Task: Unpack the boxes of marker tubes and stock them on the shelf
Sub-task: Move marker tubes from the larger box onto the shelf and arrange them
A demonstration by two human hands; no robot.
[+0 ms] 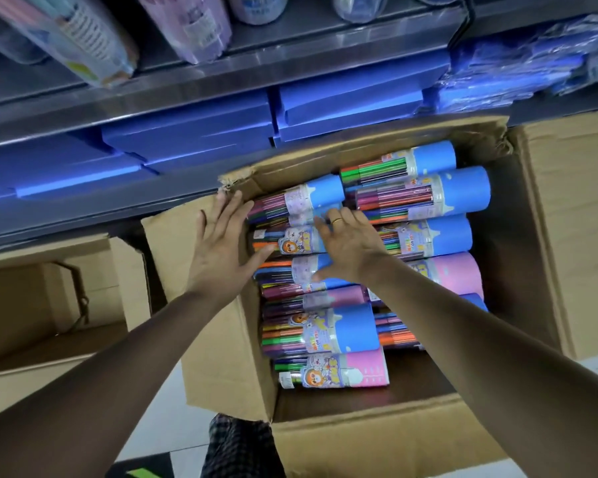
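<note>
Reaching both hands, left (221, 250) and right (351, 248), onto marker tubes (325, 331) in box (221, 367).

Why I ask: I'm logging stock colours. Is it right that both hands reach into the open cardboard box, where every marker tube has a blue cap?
Not quite. The head view shows both the left hand and right hand in the cardboard box, but the marker tubes have blue caps and pink caps.
</note>
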